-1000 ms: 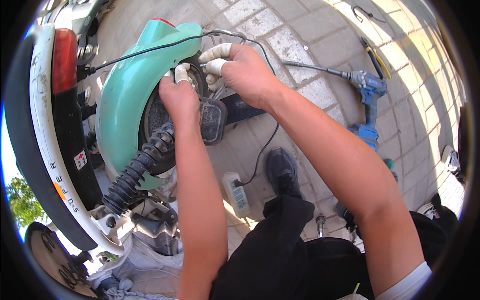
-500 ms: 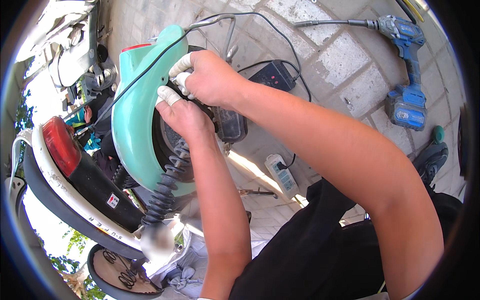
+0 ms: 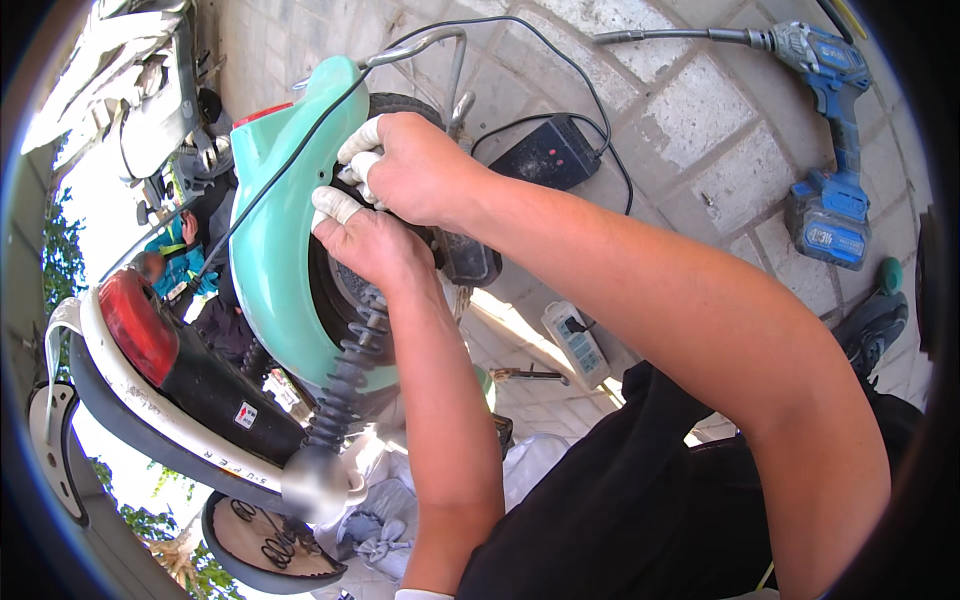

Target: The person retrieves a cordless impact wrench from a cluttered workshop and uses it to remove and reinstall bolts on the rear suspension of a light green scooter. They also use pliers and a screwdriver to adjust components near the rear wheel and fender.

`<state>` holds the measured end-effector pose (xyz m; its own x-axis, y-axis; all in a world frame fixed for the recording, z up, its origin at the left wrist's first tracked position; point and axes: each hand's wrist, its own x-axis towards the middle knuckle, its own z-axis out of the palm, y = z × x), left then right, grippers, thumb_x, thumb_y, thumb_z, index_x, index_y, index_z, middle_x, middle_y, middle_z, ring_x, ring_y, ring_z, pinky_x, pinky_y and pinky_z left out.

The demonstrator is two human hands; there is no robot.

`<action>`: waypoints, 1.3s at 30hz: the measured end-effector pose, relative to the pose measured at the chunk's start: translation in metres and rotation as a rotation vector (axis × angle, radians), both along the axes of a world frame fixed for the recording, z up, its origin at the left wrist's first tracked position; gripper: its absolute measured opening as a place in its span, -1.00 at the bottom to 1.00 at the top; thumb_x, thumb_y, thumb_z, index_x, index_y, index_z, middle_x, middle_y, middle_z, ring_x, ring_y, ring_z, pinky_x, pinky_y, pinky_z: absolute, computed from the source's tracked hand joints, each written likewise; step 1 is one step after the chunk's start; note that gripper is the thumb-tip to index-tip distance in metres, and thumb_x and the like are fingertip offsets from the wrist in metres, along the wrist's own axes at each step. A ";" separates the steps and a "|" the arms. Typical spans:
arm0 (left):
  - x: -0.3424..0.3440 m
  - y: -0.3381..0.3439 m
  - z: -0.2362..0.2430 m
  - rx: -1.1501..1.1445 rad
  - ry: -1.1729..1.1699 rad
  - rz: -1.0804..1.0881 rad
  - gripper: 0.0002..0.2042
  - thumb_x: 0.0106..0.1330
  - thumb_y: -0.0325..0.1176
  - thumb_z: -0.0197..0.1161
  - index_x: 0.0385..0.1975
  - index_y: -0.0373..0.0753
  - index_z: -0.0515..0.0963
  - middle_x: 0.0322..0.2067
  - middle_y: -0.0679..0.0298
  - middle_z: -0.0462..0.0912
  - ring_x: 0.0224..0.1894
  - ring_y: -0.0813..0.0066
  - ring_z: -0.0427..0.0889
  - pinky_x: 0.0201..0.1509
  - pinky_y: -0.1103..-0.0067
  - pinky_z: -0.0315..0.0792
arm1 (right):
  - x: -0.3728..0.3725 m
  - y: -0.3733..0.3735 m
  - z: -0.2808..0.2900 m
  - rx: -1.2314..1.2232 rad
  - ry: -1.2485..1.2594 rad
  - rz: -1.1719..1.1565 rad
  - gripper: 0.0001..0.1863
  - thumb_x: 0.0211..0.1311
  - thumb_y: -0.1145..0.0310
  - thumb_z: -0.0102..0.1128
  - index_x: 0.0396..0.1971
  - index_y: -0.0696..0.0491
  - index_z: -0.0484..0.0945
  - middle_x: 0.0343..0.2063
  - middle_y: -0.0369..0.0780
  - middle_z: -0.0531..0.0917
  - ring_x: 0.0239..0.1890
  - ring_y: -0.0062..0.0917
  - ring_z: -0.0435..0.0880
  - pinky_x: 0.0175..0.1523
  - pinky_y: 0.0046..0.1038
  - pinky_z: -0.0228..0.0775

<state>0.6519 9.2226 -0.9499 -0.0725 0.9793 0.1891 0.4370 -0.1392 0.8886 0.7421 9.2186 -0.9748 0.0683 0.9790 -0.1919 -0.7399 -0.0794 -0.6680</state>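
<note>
A mint-green rear fender arches over a black wheel, with a thin black cable draped across it. My left hand, white coverings on its fingers, is curled at the fender's inner edge. My right hand, also with covered fingertips, is closed just above it at the same edge, beside a small hole in the fender. What the fingertips of both hands grip is hidden. A coiled black shock absorber runs down below my left hand.
On the paving lie a blue power drill, a black charger and a white power strip. A scooter's tail with red lamp is at left; behind it is a person in teal. My shoe is at right.
The view has tilted and shifted, bringing the charger and the person at left into sight. My right hand has moved onto the fender edge, closer above my left hand.
</note>
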 end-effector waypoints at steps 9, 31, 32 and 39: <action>0.000 -0.001 0.001 -0.042 -0.087 0.029 -0.68 0.49 -0.37 0.05 0.16 -0.32 0.31 0.02 0.09 0.53 -0.08 0.32 0.64 -0.05 0.43 0.60 | 0.002 0.000 0.009 0.016 -0.115 -0.081 -0.76 0.22 0.53 0.10 -0.16 0.31 0.60 -0.27 0.01 0.70 -0.22 -0.30 0.70 -0.06 -0.35 0.52; -0.003 -0.002 -0.003 -0.112 -0.439 -0.148 -0.69 0.53 -0.24 0.00 0.16 -0.23 0.34 0.02 0.16 0.52 -0.10 0.39 0.60 -0.06 0.45 0.55 | -0.016 0.000 0.020 0.063 -0.579 -0.350 -0.77 0.01 0.49 0.34 -0.29 0.22 0.66 -0.36 0.04 0.68 -0.26 -0.12 0.69 -0.08 -0.27 0.53; -0.006 -0.001 -0.002 -0.140 -0.490 -0.170 -0.69 0.53 -0.23 0.00 0.15 -0.23 0.34 0.01 0.16 0.52 -0.10 0.39 0.60 -0.06 0.44 0.55 | -0.019 0.000 0.021 0.078 -0.627 -0.369 -0.78 0.01 0.48 0.35 -0.29 0.22 0.66 -0.37 0.04 0.67 -0.27 -0.12 0.69 -0.09 -0.26 0.53; 0.006 -0.005 0.003 -0.097 -0.350 -0.073 -0.67 0.55 -0.19 -0.04 0.10 -0.32 0.37 -0.03 0.15 0.55 -0.12 0.42 0.59 -0.07 0.47 0.55 | -0.014 -0.002 0.022 0.008 -0.604 -0.336 -0.84 0.10 0.47 0.30 -0.32 0.21 0.66 -0.35 0.05 0.67 -0.30 -0.14 0.69 -0.13 -0.28 0.54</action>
<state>0.6575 9.2171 -0.9472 -0.0460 0.9964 0.0716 0.0963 -0.0669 0.9931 0.7282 9.2167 -0.9523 0.4611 0.8872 -0.0178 -0.2213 0.0955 -0.9705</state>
